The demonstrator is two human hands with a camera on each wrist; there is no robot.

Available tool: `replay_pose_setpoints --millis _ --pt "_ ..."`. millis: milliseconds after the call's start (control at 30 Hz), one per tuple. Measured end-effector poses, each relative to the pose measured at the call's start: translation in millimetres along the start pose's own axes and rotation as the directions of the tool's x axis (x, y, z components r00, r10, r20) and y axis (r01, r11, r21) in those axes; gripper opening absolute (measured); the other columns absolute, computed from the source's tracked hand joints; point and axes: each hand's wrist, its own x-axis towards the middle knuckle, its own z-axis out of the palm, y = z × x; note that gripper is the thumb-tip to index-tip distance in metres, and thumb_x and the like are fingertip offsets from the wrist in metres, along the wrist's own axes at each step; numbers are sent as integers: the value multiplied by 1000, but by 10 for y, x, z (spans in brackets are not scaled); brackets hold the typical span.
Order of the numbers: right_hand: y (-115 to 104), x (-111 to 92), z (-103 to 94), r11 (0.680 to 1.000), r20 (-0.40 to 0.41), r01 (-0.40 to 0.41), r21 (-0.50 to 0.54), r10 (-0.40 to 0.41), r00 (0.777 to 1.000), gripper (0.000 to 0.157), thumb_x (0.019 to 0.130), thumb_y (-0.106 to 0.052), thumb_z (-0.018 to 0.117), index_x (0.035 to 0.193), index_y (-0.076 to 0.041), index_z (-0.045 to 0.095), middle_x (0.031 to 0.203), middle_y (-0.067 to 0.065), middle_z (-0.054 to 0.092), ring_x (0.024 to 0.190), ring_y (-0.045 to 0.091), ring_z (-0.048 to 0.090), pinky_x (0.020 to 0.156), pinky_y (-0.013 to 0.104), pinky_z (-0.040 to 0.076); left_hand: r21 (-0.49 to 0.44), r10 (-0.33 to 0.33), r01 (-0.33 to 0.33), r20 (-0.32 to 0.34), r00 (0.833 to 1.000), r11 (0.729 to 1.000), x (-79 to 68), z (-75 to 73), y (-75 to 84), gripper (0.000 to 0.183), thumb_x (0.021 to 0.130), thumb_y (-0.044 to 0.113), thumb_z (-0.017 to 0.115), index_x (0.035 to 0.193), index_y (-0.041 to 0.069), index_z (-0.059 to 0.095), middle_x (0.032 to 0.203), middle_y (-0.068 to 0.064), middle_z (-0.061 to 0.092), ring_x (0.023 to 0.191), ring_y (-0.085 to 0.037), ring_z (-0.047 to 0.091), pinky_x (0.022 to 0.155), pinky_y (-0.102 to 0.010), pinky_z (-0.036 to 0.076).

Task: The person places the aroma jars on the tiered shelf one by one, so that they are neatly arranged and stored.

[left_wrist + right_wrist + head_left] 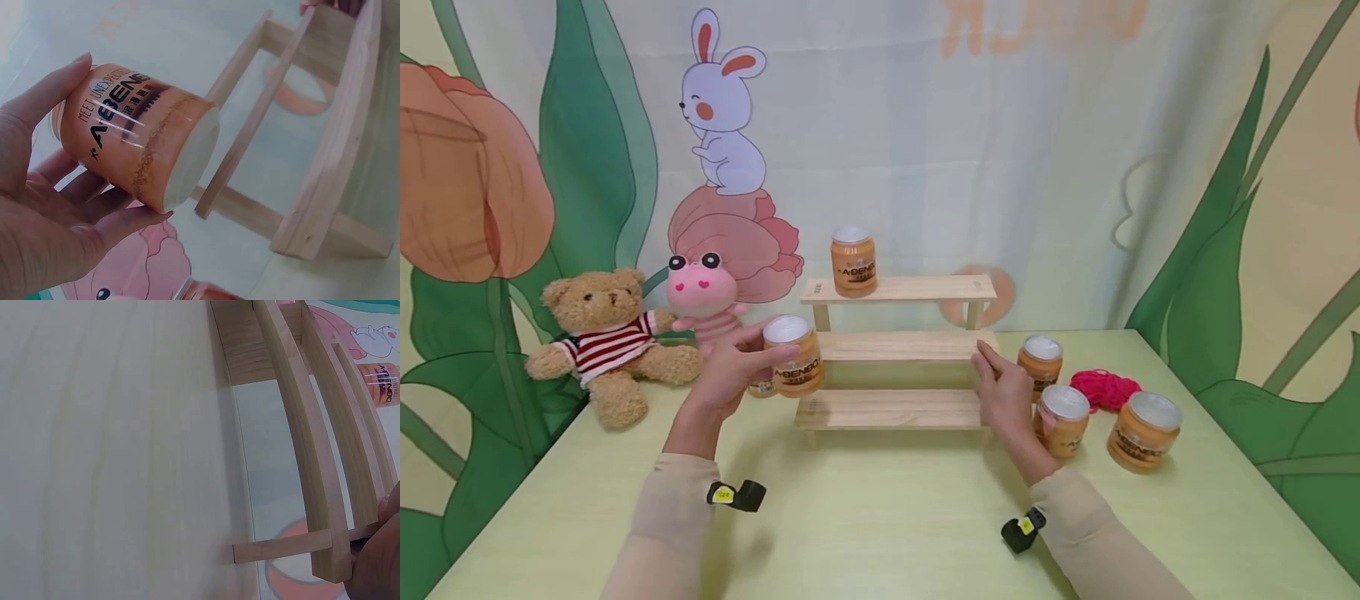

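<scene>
In the head view my left hand (730,371) grips an orange-labelled jar (797,367) with a silvery lid, at the left end of the three-tier wooden shelf (895,408). The left wrist view has the same jar (137,131) tilted, thumb on one side and fingers on the other. At the shelf's right end, my right hand (1006,392) pinches the edge of the middle tier. Only part of that hand (378,562) shows in the right wrist view, beside the shelf's end. A matching jar (854,262) stands on the top tier, toward its left end.
Another jar (763,388) is partly hidden behind the held one. Three jars stand right of the shelf, one (1144,433) farthest out, near a bundle of pink yarn (1103,390). A teddy bear (606,333) and a pink plush toy (703,292) sit at the left.
</scene>
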Motion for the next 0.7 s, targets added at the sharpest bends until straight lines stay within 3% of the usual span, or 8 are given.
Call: replay_pose_setpoints --millis 200,300,400,567,700 --pt "-10 22 -34 1000 4 9 4 -9 1000 35 102 -21 60 133 -6 64 131 13 62 117 28 61 89 45 54 -7 10 -10 -18 1000 1000 85 253 41 55 90 16 76 141 7 57 111 0 68 83 -14 58 60 -24 43" --pt "7 13 -22 1000 8 2 6 -2 1000 35 102 -22 60 134 -7 64 131 12 62 114 27 63 87 44 54 -37 8 -8 -13 1000 999 146 392 34 58 87 16 78 141 11 58 116 -3 68 91 -16 63 68 -25 49" --pt "31 -12 -1 1000 14 -12 -5 12 1000 35 103 -24 59 134 -8 64 131 11 62 104 24 66 81 39 56 -57 18 -17 1 1000 998 220 526 16 58 86 16 80 140 12 59 119 -5 68 104 -18 62 85 -32 52" --pt "50 -24 15 1000 -6 0 -19 -1 1000 34 102 -24 60 132 -9 66 127 12 64 84 21 64 65 21 50 -106 31 -29 13 999 994 407 778 42 57 84 17 82 138 14 62 122 -8 68 110 -22 62 93 -40 51" --pt "25 -4 0 1000 -13 14 -9 -15 1000 34 102 -23 61 132 -9 66 127 12 65 79 22 64 61 20 48 -121 33 -30 15 999 992 580 975 120 62 84 20 82 141 15 59 128 -8 66 118 -23 60 100 -44 47"
